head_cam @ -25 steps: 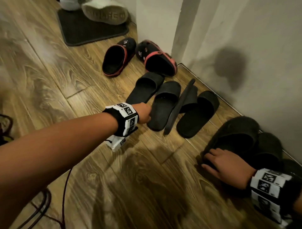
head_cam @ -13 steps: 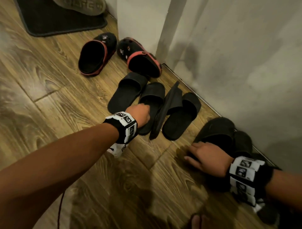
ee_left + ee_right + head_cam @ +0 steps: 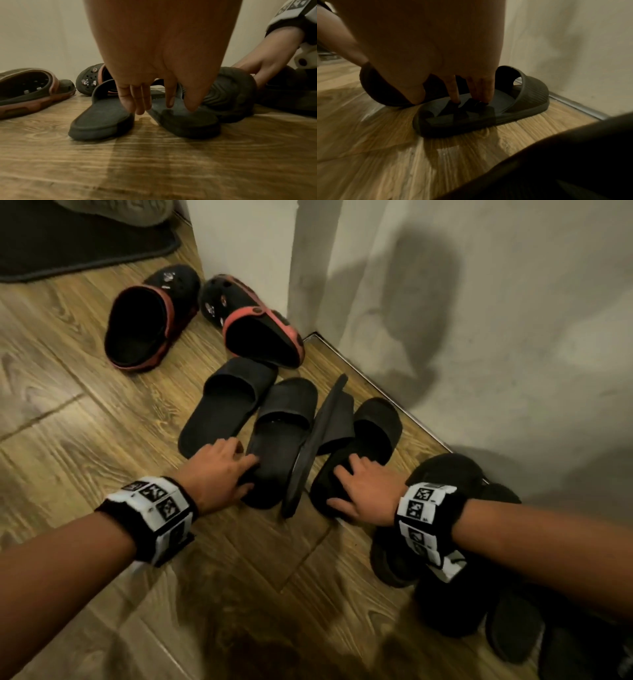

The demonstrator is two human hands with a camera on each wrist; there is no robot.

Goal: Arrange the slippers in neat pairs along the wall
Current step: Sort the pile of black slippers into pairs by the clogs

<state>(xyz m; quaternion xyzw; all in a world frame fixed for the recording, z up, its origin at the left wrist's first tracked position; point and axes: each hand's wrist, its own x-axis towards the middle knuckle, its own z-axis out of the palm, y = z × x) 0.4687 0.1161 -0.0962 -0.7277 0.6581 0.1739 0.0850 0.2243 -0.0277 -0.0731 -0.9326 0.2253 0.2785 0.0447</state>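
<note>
Four black slides lie in a loose row near the wall. My left hand [image 3: 239, 467] [image 3: 166, 106] rests straight fingers on the heel of the second slide [image 3: 281, 426] [image 3: 185, 119], beside the leftmost slide [image 3: 226, 409] [image 3: 102, 119]. A third slide [image 3: 313, 446] stands on its edge. My right hand [image 3: 346, 491] [image 3: 443, 100] presses straight fingertips [image 3: 454, 97] into the insole of the rightmost slide [image 3: 373, 429] [image 3: 522, 102], thumb spread at its heel. Two black clogs with red trim [image 3: 144, 320] [image 3: 257, 320] sit further back.
Dark fluffy slippers [image 3: 445, 474] [image 3: 448, 611] lie under and behind my right forearm, along the wall [image 3: 479, 337]. A metal strip [image 3: 376, 392] runs along the wall's foot. A dark mat [image 3: 68, 248] lies at the far left on the wooden floor [image 3: 102, 440].
My right hand left the fluffy slipper and moved left onto the rightmost slide. My left hand shifted onto the heel of the second slide. The view moved closer.
</note>
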